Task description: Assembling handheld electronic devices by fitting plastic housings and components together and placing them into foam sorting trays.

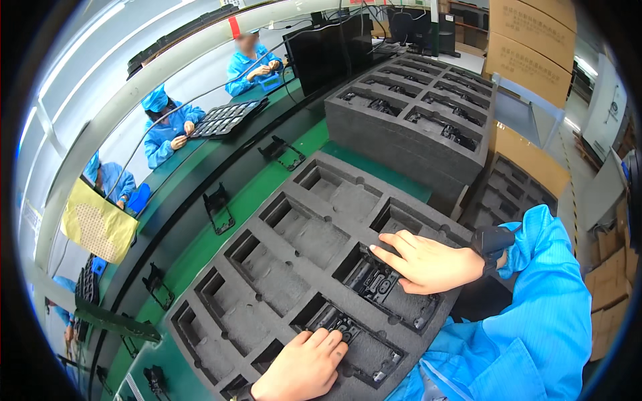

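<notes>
A dark grey foam tray (274, 304) with rectangular pockets lies tilted before me. My left hand (304, 364) is at a near pocket, fingers bent together over the upper end of a black plastic frame (354, 337); its fingertips are partly hidden. Over the neighbouring pocket, my right hand (435, 264) reaches in from the right with its fingers stretched out. Beneath it lies a second black plastic frame (378, 284), partly covered by the hand. A black band (493, 244) circles my right wrist.
Beyond the tray runs a green conveyor belt (251, 175) carrying several black frames (219, 208). A stack of filled foam trays (401, 137) stands at the far right, near cardboard boxes (531, 57). Several people in blue (164, 130) work across the line. A dark monitor (321, 57) stands at the back.
</notes>
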A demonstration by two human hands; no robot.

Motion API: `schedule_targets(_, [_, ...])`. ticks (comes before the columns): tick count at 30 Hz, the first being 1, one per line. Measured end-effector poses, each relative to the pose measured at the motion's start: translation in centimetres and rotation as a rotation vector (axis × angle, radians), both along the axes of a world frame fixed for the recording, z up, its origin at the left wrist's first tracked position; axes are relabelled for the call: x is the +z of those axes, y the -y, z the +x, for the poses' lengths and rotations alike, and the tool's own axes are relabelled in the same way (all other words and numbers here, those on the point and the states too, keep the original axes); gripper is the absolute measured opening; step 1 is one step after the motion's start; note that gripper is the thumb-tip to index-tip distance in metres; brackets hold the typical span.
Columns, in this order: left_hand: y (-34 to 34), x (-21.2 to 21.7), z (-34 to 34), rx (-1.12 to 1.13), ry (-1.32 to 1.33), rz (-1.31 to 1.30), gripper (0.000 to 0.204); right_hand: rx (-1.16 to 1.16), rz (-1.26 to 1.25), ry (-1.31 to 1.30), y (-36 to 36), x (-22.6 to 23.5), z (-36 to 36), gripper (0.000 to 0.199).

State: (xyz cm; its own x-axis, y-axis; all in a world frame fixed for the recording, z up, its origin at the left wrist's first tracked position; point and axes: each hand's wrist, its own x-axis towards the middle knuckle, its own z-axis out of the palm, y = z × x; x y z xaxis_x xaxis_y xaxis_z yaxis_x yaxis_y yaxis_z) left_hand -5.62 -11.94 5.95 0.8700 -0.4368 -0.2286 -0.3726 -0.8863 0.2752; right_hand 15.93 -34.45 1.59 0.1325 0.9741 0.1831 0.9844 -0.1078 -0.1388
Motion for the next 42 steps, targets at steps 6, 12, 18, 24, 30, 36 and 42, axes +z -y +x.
schedule_targets(6, [0.8, -1.1, -0.6, -0.015, 0.151, -0.082, 0.044, 0.005, 0.006, 0.225, -1.4, -0.2, 0.2, 0.072])
schedule_targets(12, [0.6, -2.0, 0.0, 0.007, 0.089, -0.018, 0.051, 0.034, -0.051, 0.466, -3.8, -0.6, 0.1, 0.063])
schedule_targets(18, [-4.1, -4.3, 1.6, 0.289, 0.500, -0.344, 0.035, 0.066, -0.051, 0.577, -4.7, -0.1, -0.6, 0.059])
schedule_targets(24, [-6.2, -4.7, 0.7, 0.498, 0.545, -0.242, 0.030, 0.281, -0.279, 0.167, -6.2, 6.7, 5.0, 0.047])
schedule_targets(30, [-9.3, -1.1, 1.9, 0.772, 0.728, -0.542, 0.021, 0.288, -0.080, -0.665, -12.5, 9.6, 9.9, 0.078])
schedule_targets(36, [-15.3, 0.5, 5.2, 0.643, 1.134, -0.783, 0.019, 0.142, 0.175, -1.289, -21.6, 6.1, 12.7, 0.067])
schedule_targets(42, [-19.2, -5.0, 8.2, 0.827, 1.474, -0.703, 0.020, 0.346, 0.279, -1.715, -28.5, 0.2, 12.3, 0.034])
